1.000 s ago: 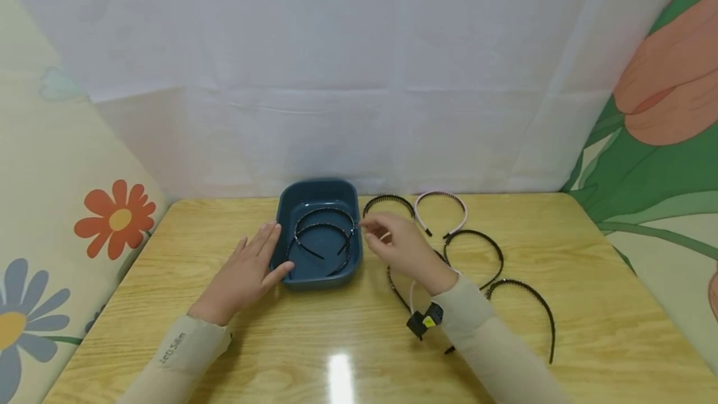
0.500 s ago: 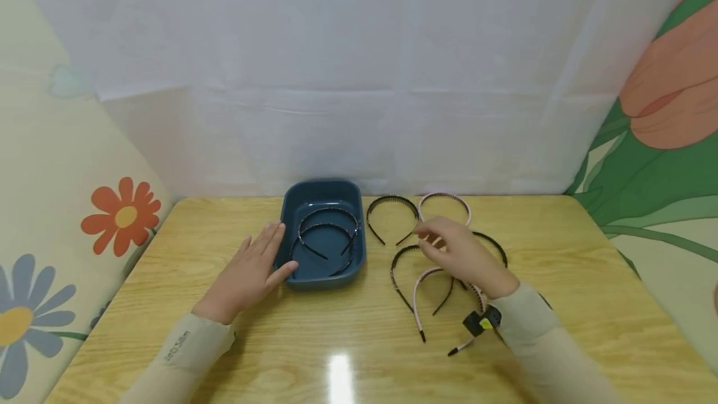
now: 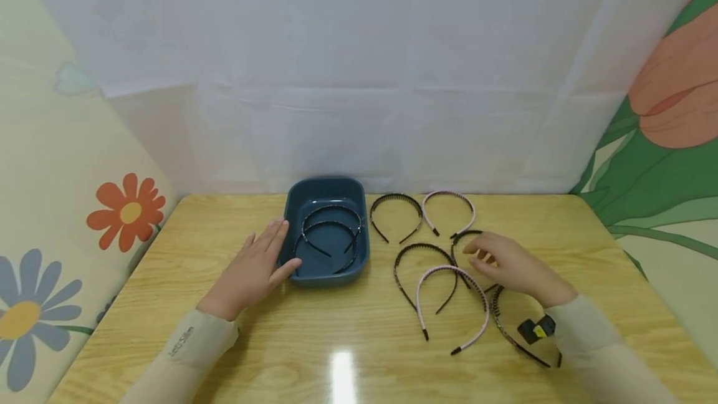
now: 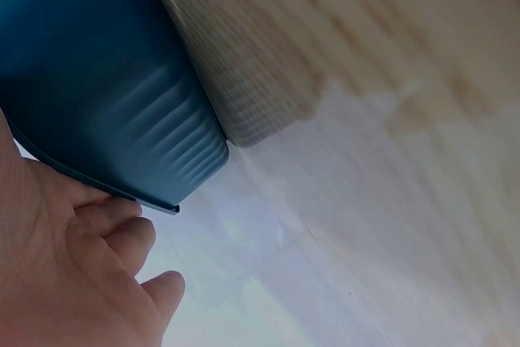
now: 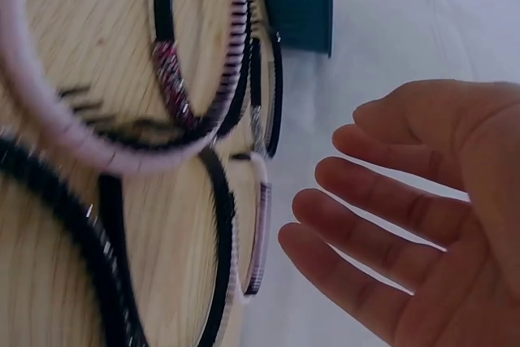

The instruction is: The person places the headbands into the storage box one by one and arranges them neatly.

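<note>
The right hand (image 3: 516, 267) hovers over the right part of the surface (image 3: 269, 354), its fingers relaxed and slightly apart with nothing between them. Just beneath the fingertips, towards the left, lies the nearest dark headband (image 3: 454, 251), partly hidden by the hand; its arch is on the far side and its tips point back towards the person, so its long axis seems to run roughly away from the body. No contact with it can be made out. The front pink headband (image 3: 450, 267) lies nearer the person and to the left, while another dark headband (image 3: 507, 334) sits partly under the wrist. The left hand (image 3: 247, 273), well apart from these, lays straight fingers against the left rim of the blue bin (image 3: 331, 282), which holds two dark headbands (image 3: 331, 207).
</note>
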### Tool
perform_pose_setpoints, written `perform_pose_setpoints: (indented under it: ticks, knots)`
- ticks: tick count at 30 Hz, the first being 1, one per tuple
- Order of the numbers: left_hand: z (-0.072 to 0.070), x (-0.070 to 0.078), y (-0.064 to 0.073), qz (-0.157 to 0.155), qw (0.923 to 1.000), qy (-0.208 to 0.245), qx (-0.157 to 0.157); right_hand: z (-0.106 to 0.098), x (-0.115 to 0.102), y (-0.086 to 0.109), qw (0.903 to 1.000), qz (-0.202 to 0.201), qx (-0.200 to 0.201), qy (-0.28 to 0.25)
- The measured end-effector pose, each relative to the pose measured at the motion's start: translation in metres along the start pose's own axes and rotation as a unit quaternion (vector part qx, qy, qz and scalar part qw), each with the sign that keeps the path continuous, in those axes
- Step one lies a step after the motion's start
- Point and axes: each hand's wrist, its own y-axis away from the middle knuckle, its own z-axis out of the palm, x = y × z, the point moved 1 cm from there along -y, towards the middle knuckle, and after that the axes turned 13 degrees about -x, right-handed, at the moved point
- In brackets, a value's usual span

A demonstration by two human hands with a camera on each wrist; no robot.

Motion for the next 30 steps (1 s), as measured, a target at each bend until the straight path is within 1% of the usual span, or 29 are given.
perform_pose_setpoints:
  ticks: [4, 10, 15, 22, 26, 30]
  knots:
    - [-0.001, 0.000, 0.000, -0.001, 1.0000, 0.001, -0.002, -0.003, 0.012, 0.012, 0.9998, 0.020, -0.008, -0.002]
    - [-0.002, 0.001, -0.001, 0.005, 1.0000, -0.001, 0.007, -0.006, 0.026, 0.030, 0.9987, 0.046, -0.022, 0.000]
    - [0.000, 0.001, -0.002, 0.002, 1.0000, 0.001, 0.006, -0.007, 0.041, 0.043, 0.9981, 0.050, -0.036, -0.001]
    - [0.001, -0.002, -0.002, -0.001, 1.0000, 0.000, 0.001, -0.006, 0.059, 0.053, 0.9955, 0.072, -0.059, -0.019]
    - [0.001, -0.001, 0.000, 0.000, 1.0000, -0.004, 0.004, -0.005, 0.066, 0.057, 0.9935, 0.079, -0.077, -0.029]
    - [0.002, 0.000, 0.001, 0.004, 1.0000, -0.004, 0.008, -0.004, 0.070, 0.060, 0.9902, 0.096, -0.092, -0.041]
